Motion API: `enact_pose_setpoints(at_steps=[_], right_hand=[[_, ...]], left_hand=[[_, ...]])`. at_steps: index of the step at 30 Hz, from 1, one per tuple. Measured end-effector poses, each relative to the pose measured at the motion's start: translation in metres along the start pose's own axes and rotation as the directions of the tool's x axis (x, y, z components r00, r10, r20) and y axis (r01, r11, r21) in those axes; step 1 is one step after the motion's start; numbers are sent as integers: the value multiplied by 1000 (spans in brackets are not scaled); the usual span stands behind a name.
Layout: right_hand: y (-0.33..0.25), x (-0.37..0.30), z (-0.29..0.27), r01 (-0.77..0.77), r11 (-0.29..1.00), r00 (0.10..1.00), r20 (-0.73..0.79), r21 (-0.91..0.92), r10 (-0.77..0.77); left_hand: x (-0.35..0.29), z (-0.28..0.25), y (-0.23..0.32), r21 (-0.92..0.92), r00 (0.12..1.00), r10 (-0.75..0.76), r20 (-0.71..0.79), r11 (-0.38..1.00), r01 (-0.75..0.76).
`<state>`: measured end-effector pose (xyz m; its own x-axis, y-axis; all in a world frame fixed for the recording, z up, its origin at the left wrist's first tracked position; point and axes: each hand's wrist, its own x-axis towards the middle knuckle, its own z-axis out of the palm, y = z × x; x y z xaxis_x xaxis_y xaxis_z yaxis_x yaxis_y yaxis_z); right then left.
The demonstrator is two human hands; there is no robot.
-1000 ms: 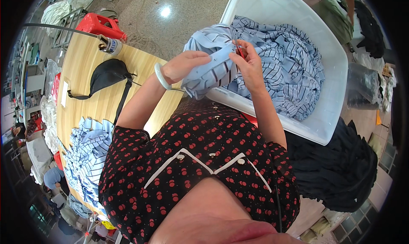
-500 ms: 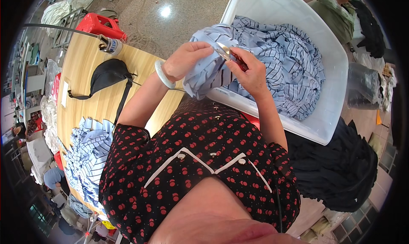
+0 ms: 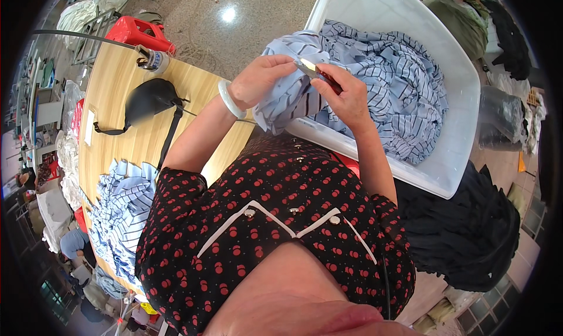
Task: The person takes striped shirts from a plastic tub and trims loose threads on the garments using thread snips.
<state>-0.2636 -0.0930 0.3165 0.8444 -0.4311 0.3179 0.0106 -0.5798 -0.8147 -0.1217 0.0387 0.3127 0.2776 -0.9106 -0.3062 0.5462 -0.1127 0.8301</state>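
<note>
My left hand pinches a bunched piece of light blue cloth with dark stripes, which hangs over the near left edge of a plastic tub. Closed around the dark red handle of a pair of thread snips is my right hand. The metal blades point left and lie at the cloth, close to my left fingertips. The exact spot between blades and fingertips is too small to make out. A large heap of the same striped cloth fills the tub beyond my right hand.
The translucent tub stands ahead to the right. On the wooden table at my left lie a black waist bag, a small bottle and more striped cloth. A red jerrycan stands behind it. Black cloth is piled at right.
The snips' blades, spread apart before, now look closed together. Both hands have shifted only slightly, and my left hand still holds the cloth.
</note>
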Motion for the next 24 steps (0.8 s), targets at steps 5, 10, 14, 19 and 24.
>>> enact_pose_setpoints(at_steps=[5,10,14,19,24], right_hand=[[3,-3,0,83,996,996,-17,-39,-84],[-2,-4,-3,1,1000,998,-70,-19,-2],[4,-9,3,23,1000,998,-55,20,-21],[2,-6,6,-237,922,968,-13,306,252],[-3,0,19,-326,812,940,72,484,334]], left_hand=[[-1,0,3,-111,997,-74,33,991,78],[-1,-1,3,-138,995,-77,63,987,85],[0,1,3,-78,998,-45,49,996,49],[4,2,3,-61,992,-97,77,993,102],[10,0,-5,192,996,-23,81,981,7]])
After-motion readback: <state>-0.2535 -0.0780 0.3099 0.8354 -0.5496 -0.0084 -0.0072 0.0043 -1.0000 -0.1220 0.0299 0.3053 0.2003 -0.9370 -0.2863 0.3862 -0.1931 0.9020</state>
